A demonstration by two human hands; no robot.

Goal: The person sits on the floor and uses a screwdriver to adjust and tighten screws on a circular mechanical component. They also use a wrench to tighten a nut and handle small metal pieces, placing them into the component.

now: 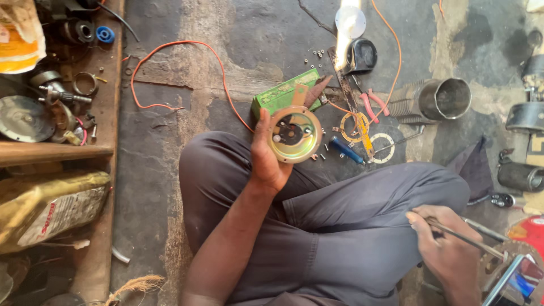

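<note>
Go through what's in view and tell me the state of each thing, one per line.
Left hand: raised, gripping the round metal disc.
Round metal disc: held up, open face showing.
Right hand: closed on a thin metal rod.
Thin metal rod: held slanted.
Metal cylinder: on its side, open end showing.
Orange wire: loose on floor.

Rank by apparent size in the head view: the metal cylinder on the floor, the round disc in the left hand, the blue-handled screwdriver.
1. Metal cylinder, largest.
2. Round disc in the left hand; it sits nearer the camera, so the gap is unsure.
3. Blue-handled screwdriver, clearly smallest.
</note>
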